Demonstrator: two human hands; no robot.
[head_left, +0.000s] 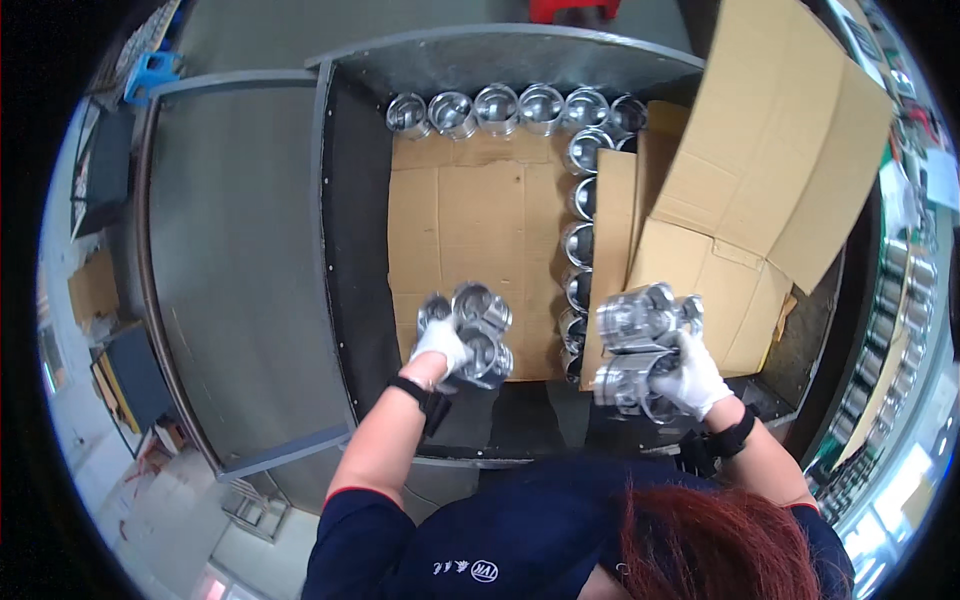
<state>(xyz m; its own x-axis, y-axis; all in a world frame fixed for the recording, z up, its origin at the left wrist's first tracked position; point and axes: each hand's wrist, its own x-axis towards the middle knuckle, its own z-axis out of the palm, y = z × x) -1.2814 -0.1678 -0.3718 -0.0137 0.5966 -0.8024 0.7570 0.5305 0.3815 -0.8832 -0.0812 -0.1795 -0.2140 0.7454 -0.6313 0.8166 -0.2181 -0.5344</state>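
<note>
My left hand (pixel 443 346), in a white glove, is closed on a cluster of several shiny metal pistons (pixel 482 356) above the near part of a cardboard sheet (pixel 475 225). Its fingers are partly hidden among them. In my right hand (pixel 699 378), also gloved in white, are several more pistons (pixel 632 320), tilted on their sides and slightly blurred. They are over the bin's right part, in front of a raised cardboard piece (pixel 612 230). Standing pistons line the bin: a back row (pixel 497 108) and a column (pixel 578 244) running toward me beside that cardboard.
The grey metal bin (pixel 505 45) has raised walls around the cardboard. Large folded cardboard flaps (pixel 765 130) rise over its right side. A grey metal panel (pixel 240 270) adjoins on the left. At far right, a rack (pixel 890 340) holds many metal parts. A red stool (pixel 575 10) is beyond.
</note>
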